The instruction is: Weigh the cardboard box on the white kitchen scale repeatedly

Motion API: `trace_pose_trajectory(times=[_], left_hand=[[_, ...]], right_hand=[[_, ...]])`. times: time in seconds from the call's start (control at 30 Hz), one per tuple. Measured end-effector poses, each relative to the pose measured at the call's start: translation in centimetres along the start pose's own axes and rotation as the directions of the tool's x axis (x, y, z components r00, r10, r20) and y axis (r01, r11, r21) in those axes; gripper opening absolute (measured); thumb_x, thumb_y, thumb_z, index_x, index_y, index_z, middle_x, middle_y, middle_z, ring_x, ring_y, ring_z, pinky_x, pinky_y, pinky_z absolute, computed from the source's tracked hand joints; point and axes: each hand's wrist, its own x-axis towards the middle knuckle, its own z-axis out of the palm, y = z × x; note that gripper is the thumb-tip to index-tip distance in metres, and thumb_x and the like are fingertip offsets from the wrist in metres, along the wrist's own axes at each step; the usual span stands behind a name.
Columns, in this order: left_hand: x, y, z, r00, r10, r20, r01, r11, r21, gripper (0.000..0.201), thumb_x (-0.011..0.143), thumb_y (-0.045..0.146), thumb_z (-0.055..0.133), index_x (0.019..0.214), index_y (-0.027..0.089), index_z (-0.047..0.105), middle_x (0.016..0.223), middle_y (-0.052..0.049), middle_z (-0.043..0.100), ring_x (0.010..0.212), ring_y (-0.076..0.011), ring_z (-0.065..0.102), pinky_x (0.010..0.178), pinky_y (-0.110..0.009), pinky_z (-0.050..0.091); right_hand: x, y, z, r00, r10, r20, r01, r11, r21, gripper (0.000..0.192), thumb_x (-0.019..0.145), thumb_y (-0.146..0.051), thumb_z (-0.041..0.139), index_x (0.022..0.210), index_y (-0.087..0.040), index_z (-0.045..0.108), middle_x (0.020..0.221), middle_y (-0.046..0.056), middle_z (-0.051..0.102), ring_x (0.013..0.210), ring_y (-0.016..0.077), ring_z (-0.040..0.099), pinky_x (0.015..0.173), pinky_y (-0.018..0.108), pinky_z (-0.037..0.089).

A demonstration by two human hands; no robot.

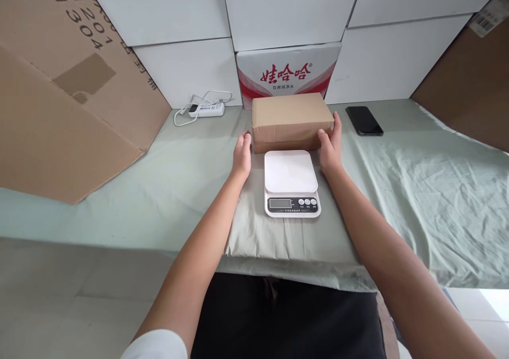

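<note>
Box point(292, 121) of plain cardboard, sitting just behind the white scale point(291, 172), should be stiff, likely light, dentable at its edges, and best taken by both short ends. Left hand point(242, 155), loosely open, is beside one end, contact unclear; right hand point(331, 144) curves about the other, thumb forward, whether gripping I cannot tell

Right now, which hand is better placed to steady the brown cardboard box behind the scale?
Probably the right hand: its thumb overlaps the front of the brown cardboard box, fingers by its right end. The left hand appears slightly apart from the left end.
</note>
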Motion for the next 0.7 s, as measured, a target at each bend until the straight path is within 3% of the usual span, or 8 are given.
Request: trace_pose_trajectory(times=[0.17,0.33,0.47,0.6,0.7], left_hand=[[-0.2,0.5,0.2,1.000,0.009,0.024,-0.008,1.000,-0.019,0.077,0.100,0.082,0.059,0.152,0.026,0.065,0.173,-0.014,0.063,0.167,-0.0321,0.055,0.140,-0.050,0.042],[-0.9,1.2,0.5,0.988,0.075,0.138,-0.071,0.997,-0.032,0.071,0.100,0.083,0.058,0.143,0.028,0.073,0.165,-0.009,0.071,0.168,-0.0323,0.055,0.141,-0.047,0.042],[-1.2,1.5,0.6,0.982,0.107,0.157,-0.103,0.994,-0.035,0.075,0.099,0.083,0.058,0.146,0.026,0.074,0.168,-0.011,0.069,0.173,-0.0313,0.046,0.145,-0.047,0.036],[-2.4,3.4,0.3,0.970,0.196,0.145,-0.194,0.981,-0.027,0.079,0.097,0.086,0.060,0.150,0.029,0.073,0.169,-0.008,0.068,0.174,-0.0329,0.046,0.144,-0.048,0.038],[-5.3,5.9,-0.6,0.941,0.298,0.159,-0.301,0.954,-0.002,0.075,0.099,0.081,0.064,0.156,0.031,0.070,0.167,-0.005,0.070,0.170,-0.0340,0.051,0.141,-0.049,0.043]], right_hand=[[0.1,-0.1,0.1,0.998,0.053,-0.018,-0.053,0.998,0.016,0.096,0.090,-0.067,0.061,0.172,-0.025,0.035,0.176,0.015,0.053,0.167,0.0359,0.048,0.145,0.066,0.031],[0.1,0.4,0.2,0.999,-0.032,0.039,0.032,0.999,-0.010,0.094,0.092,-0.075,0.057,0.172,-0.031,0.036,0.185,0.011,0.042,0.174,0.0334,0.040,0.148,0.063,0.027],[0.2,0.3,0.7,0.997,-0.071,0.017,0.072,0.997,-0.005,0.097,0.092,-0.079,0.055,0.174,-0.034,0.031,0.188,0.009,0.037,0.177,0.0332,0.034,0.149,0.062,0.025],[-0.2,-2.9,0.2,0.981,-0.194,-0.009,0.193,0.980,-0.058,0.104,0.095,-0.088,0.046,0.181,-0.036,0.019,0.190,0.009,0.032,0.179,0.0373,0.031,0.146,0.066,0.031],[-1.7,-6.8,-1.9,0.950,-0.311,-0.017,0.307,0.943,-0.132,0.110,0.092,-0.096,0.045,0.182,-0.041,0.016,0.191,0.006,0.029,0.179,0.0407,0.029,0.145,0.068,0.033]])
